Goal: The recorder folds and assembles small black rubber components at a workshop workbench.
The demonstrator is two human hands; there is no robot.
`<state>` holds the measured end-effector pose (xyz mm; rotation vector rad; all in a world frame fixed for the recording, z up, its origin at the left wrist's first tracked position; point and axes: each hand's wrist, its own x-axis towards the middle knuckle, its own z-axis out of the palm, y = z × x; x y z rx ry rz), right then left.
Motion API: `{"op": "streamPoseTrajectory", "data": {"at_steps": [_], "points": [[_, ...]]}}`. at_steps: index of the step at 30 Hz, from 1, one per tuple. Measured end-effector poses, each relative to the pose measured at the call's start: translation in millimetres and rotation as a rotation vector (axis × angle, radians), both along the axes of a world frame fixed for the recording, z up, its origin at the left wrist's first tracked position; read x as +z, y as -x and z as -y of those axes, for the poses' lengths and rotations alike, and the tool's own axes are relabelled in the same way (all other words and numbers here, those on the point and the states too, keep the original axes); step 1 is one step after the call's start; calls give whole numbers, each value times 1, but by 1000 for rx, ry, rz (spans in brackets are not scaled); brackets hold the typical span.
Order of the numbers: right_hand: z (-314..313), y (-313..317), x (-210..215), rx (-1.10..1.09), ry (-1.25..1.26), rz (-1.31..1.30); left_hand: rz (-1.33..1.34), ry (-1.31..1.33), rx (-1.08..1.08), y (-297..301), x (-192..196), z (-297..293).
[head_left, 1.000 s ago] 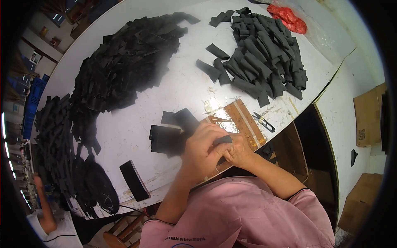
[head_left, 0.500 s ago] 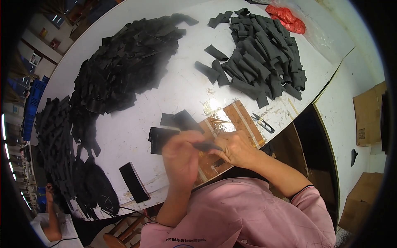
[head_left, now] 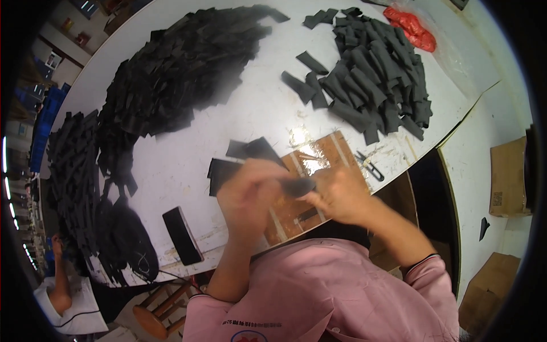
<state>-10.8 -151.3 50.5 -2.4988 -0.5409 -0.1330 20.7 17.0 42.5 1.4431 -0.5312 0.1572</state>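
In front of my chest, a folded piece of black fabric (head_left: 298, 187) is held up between my two hands. My left hand (head_left: 244, 191) has its fingers closed at the left end of it, somewhat blurred. My right hand (head_left: 342, 195) pinches the other end, also smeared by motion. Beneath them is a brown board (head_left: 336, 149) with light tape strips, partly covered by my hands. Flat black fabric pieces (head_left: 257, 150) lie just beyond my left hand. Beside the board's right edge rest thread snips (head_left: 373, 168) with dark handles.
A big heap of flat black pieces (head_left: 176, 74) spreads over the far left. Rolled dark tubes (head_left: 376, 74) are piled far right, near a red plastic bag (head_left: 411, 28). A phone (head_left: 182, 235) lies left of me. Cardboard boxes (head_left: 509, 176) stand right; another person's arm (head_left: 58, 273) shows lower left.
The view has shifted slightly. Both hands still hold the black fabric piece; its right end now looks more rounded and opened out, and my right hand has moved a little up and right.
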Motion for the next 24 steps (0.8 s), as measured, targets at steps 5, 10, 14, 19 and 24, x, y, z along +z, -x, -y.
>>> {"op": "streamPoseTrajectory", "data": {"at_steps": [5,10,14,19,24], "points": [[24,-55,60,34,-1363,-228,-250,-497,646,-31,-80,-51],[25,-16,-12,-420,-1024,-402,-11,-1202,842,-43,-119,-80],[-14,42,-31,-248,-945,-867,-247,-1161,546,-53,-119,-91],[-40,46,-45,-35,-702,-822,12,-1020,616,-57,-121,-98],[-53,46,-53,-20,-649,-842,-7,-970,603,-58,-105,-112]]}}
